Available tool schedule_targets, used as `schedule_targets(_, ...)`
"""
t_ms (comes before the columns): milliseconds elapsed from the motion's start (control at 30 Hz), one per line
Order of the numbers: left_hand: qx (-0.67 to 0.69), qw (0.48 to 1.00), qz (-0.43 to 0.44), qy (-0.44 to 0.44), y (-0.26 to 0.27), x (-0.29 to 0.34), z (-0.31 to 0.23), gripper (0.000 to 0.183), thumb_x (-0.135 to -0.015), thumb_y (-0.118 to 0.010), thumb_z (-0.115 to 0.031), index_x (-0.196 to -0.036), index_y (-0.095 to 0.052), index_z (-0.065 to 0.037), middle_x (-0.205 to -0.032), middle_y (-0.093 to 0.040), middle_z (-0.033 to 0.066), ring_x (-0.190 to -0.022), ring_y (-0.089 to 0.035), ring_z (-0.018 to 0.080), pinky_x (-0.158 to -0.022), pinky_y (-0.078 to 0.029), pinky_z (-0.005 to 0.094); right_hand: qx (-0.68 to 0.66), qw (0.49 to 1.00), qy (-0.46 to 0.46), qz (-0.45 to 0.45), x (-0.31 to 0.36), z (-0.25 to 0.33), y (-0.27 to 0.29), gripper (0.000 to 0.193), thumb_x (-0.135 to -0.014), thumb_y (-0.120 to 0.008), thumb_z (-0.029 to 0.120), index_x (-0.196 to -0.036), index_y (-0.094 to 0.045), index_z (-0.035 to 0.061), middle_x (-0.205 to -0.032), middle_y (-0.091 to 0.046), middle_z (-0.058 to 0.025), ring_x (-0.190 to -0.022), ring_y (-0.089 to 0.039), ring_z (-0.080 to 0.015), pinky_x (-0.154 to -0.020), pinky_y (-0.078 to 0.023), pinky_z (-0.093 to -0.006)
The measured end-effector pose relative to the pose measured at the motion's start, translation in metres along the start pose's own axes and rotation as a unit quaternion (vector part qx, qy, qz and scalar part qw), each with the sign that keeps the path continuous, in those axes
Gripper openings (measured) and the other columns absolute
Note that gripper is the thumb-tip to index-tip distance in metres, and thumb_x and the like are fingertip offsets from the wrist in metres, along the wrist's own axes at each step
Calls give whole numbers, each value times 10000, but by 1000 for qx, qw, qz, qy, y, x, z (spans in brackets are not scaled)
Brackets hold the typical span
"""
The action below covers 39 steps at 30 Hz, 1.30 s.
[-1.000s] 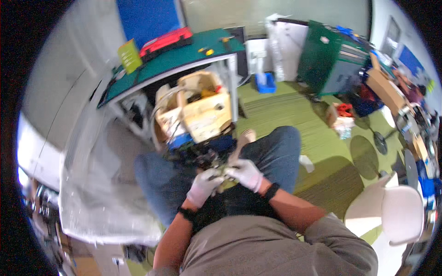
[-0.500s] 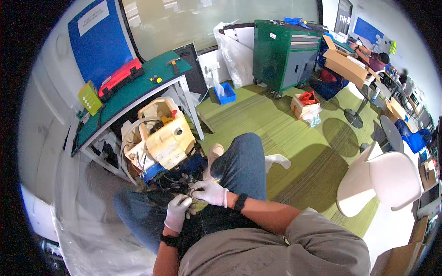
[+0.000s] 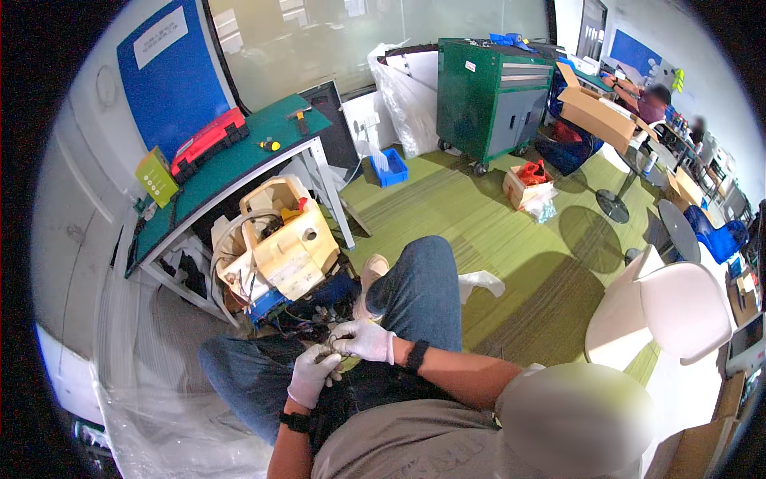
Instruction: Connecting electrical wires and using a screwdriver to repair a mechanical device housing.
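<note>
Both my hands wear white gloves and meet over my lap, fingertips nearly touching. My left hand (image 3: 312,377) is closed in a pinch, thumb against the bent fingers. Just beyond it, my right hand (image 3: 365,341) pinches too. A thin dark strand like a wire (image 3: 330,344) runs between the fingertips; its ends are too small to make out. Past the hands stands a machine with a cream plastic housing (image 3: 297,254) on a blue base, its loose wires (image 3: 299,319) spilling toward my knees. Something yellow-green shows below my fingers, mostly hidden.
Left of the machine is a green-topped workbench (image 3: 263,120) with a red toolbox (image 3: 209,144), a hammer (image 3: 301,122) and a yellow-black tool (image 3: 270,145). A blue bin (image 3: 390,168), green tool cabinet (image 3: 479,104), small carton (image 3: 527,191) and white chair (image 3: 646,311) stand around. Another person (image 3: 648,102) sits far right.
My left hand has shifted slightly right and the right hand slightly up, both still pinching. The view has tilted a little, and a blurred patch now covers my right shoulder.
</note>
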<state>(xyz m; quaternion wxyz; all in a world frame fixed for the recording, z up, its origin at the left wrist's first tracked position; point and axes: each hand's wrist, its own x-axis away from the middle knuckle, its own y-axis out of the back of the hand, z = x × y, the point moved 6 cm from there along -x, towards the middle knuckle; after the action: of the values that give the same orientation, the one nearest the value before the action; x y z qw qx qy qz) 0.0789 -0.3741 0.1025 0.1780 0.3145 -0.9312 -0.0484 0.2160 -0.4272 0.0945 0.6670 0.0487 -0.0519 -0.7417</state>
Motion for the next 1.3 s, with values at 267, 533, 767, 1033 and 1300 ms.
schedule_targets(267,12,1000,-17,3,3,1,0,146,-900,-567,-175,-902,-578,-29,-715,-610,42,-551,-584,114,-454,-432,227,-65,998,-16,16,-3,-9,-4,195,-877,-614,176,-978,-673,20,-879,-700,-71,-811,-636,-142,-763,-506,-283)
schedule_targets(533,50,995,-76,-35,9,1,1,136,-914,-561,-153,-913,-581,-18,-709,-615,54,-519,-571,103,-414,-420,221,-68,997,-28,8,-4,-14,-6,222,-906,-627,199,-1037,-659,23,-808,-644,-5,-704,-563,-79,-639,-467,-237)
schedule_targets(767,62,993,-94,-44,13,1,1,145,-920,-530,-154,-957,-582,-24,-737,-608,34,-539,-564,98,-437,-422,220,2,1000,-6,-15,-2,-4,-2,201,-859,-619,187,-949,-684,19,-823,-697,-108,-750,-649,-184,-707,-512,-315)
schedule_targets(1033,45,994,-95,-43,15,-3,3,146,-903,-532,-132,-980,-584,-20,-783,-619,42,-566,-578,108,-454,-434,229,18,999,-4,-26,-1,0,3,234,-869,-619,229,-941,-682,15,-789,-689,-113,-719,-644,-193,-684,-508,-328)
schedule_targets(1300,30,998,-38,-36,7,1,4,116,-873,-601,-80,-944,-595,11,-717,-622,53,-544,-577,99,-439,-441,212,-15,999,-47,-19,-7,-21,-3,322,-905,-623,273,-1043,-659,-16,-826,-681,-102,-755,-626,-131,-687,-506,-276)
